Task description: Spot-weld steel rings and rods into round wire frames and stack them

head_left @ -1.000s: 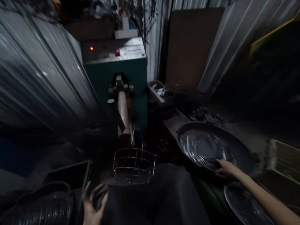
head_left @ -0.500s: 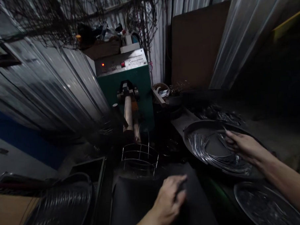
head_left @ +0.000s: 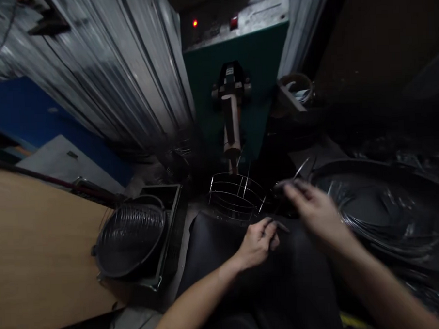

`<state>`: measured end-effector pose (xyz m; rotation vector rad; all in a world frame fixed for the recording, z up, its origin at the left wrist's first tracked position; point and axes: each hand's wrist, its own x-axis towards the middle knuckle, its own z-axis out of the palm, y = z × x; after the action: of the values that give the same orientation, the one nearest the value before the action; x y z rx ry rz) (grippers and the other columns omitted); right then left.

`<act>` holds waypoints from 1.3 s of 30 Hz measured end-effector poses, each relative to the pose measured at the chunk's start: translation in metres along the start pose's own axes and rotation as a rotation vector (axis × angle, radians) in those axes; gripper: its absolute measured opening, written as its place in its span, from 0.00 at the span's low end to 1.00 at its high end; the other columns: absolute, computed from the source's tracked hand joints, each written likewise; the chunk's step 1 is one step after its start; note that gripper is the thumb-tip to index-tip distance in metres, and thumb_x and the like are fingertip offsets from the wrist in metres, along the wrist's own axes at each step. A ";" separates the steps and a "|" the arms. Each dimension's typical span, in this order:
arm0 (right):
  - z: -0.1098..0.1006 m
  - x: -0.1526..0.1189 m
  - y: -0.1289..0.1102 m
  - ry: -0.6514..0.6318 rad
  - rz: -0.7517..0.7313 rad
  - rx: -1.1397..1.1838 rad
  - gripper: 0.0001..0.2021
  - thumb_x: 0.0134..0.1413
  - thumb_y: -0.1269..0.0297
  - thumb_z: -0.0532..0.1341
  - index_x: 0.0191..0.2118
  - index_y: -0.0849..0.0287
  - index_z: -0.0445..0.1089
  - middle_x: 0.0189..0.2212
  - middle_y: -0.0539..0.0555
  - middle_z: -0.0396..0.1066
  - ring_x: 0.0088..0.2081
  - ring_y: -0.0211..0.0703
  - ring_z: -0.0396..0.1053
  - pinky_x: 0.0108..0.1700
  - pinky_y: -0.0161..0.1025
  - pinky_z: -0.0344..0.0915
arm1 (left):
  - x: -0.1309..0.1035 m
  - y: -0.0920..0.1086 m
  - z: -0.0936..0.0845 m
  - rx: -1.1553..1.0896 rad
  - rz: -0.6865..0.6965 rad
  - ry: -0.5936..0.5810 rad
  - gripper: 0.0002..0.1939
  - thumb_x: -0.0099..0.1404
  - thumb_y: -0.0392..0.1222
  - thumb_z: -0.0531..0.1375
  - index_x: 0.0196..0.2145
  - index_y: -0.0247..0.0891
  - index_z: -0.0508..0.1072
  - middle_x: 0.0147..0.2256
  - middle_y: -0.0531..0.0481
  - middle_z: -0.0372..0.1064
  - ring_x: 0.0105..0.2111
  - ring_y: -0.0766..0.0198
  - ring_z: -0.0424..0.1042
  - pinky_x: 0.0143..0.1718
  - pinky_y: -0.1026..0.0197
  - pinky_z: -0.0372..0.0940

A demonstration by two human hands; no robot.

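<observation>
My left hand (head_left: 258, 242) is over the dark cloth (head_left: 216, 247) on my lap, its fingers curled; whether anything small is in them is hidden. To its right, my right hand (head_left: 312, 206) pinches a thin bent wire (head_left: 304, 166) that sticks up past the fingertips, blurred by motion. Just beyond my hands stands a round wire frame (head_left: 237, 195), below the arms of a green machine (head_left: 212, 82). A wide pan (head_left: 375, 165) with bundled metal wires (head_left: 375, 235) lies on the right, partly behind my right arm.
A black basket (head_left: 130, 241) with rows of wire rings sits on a crate at the left, beside a wooden board (head_left: 44, 249). Corrugated metal (head_left: 127, 57) lines the back. A round container (head_left: 296, 89) stands right of the machine.
My right hand has moved left from over the pan toward my left hand, carrying the wire. The view has swung right to left and downward, with the machine now larger and nearer.
</observation>
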<state>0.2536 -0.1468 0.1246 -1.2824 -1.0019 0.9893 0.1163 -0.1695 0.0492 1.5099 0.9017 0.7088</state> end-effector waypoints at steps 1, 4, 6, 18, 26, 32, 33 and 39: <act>0.008 -0.007 0.014 -0.056 -0.053 -0.140 0.07 0.51 0.58 0.60 0.31 0.55 0.69 0.31 0.54 0.69 0.36 0.46 0.67 0.38 0.41 0.64 | 0.002 0.002 -0.011 0.057 -0.005 -0.010 0.25 0.69 0.54 0.44 0.37 0.32 0.71 0.20 0.54 0.59 0.21 0.69 0.59 0.28 0.65 0.60; 0.020 -0.005 0.041 -0.121 -0.095 -0.312 0.11 0.55 0.53 0.56 0.35 0.55 0.69 0.30 0.53 0.69 0.31 0.43 0.66 0.34 0.39 0.63 | 0.000 0.010 -0.059 0.313 0.099 -0.083 0.17 0.67 0.49 0.50 0.42 0.34 0.70 0.32 0.48 0.70 0.32 0.64 0.69 0.38 0.61 0.65; 0.024 0.019 0.046 -0.115 -0.064 -0.255 0.13 0.57 0.53 0.55 0.38 0.57 0.68 0.25 0.50 0.66 0.24 0.37 0.62 0.27 0.35 0.59 | -0.001 0.013 -0.100 0.464 0.218 0.029 0.19 0.64 0.46 0.55 0.51 0.37 0.65 0.45 0.44 0.68 0.45 0.59 0.68 0.48 0.57 0.62; 0.073 0.120 0.072 -0.115 0.082 0.222 0.22 0.37 0.53 0.65 0.38 0.59 0.62 0.20 0.43 0.61 0.16 0.28 0.52 0.17 0.28 0.47 | 0.083 -0.061 -0.141 0.345 0.557 0.438 0.41 0.49 0.32 0.59 0.58 0.42 0.45 0.41 0.49 0.61 0.42 0.61 0.66 0.48 0.52 0.61; 0.087 0.127 0.070 -0.145 0.078 0.182 0.19 0.39 0.54 0.66 0.35 0.58 0.61 0.19 0.42 0.59 0.16 0.27 0.53 0.17 0.28 0.49 | 0.079 -0.068 -0.152 0.272 0.638 0.495 0.40 0.48 0.32 0.59 0.56 0.42 0.45 0.39 0.50 0.60 0.38 0.63 0.66 0.45 0.53 0.63; 0.092 0.130 0.073 -0.159 0.142 0.141 0.21 0.37 0.50 0.66 0.33 0.58 0.61 0.17 0.42 0.58 0.16 0.28 0.52 0.17 0.29 0.48 | 0.083 -0.066 -0.158 0.313 0.673 0.508 0.40 0.48 0.32 0.59 0.56 0.41 0.44 0.40 0.48 0.60 0.39 0.62 0.66 0.45 0.53 0.63; 0.092 0.131 0.073 -0.160 0.145 0.130 0.21 0.37 0.50 0.66 0.33 0.58 0.61 0.17 0.43 0.58 0.16 0.29 0.52 0.16 0.29 0.47 | 0.084 -0.066 -0.158 0.319 0.682 0.508 0.40 0.48 0.32 0.59 0.56 0.41 0.44 0.40 0.49 0.60 0.39 0.62 0.66 0.44 0.53 0.64; 0.094 0.132 0.074 -0.147 0.104 0.083 0.21 0.38 0.50 0.66 0.33 0.58 0.61 0.17 0.43 0.58 0.17 0.30 0.54 0.17 0.30 0.49 | 0.087 -0.067 -0.161 0.299 0.675 0.488 0.41 0.48 0.32 0.59 0.57 0.41 0.45 0.38 0.50 0.60 0.37 0.63 0.66 0.44 0.53 0.64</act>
<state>0.1975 0.0085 0.0580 -1.2162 -1.0025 1.2078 0.0157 -0.0097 -0.0008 1.9764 0.8730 1.5341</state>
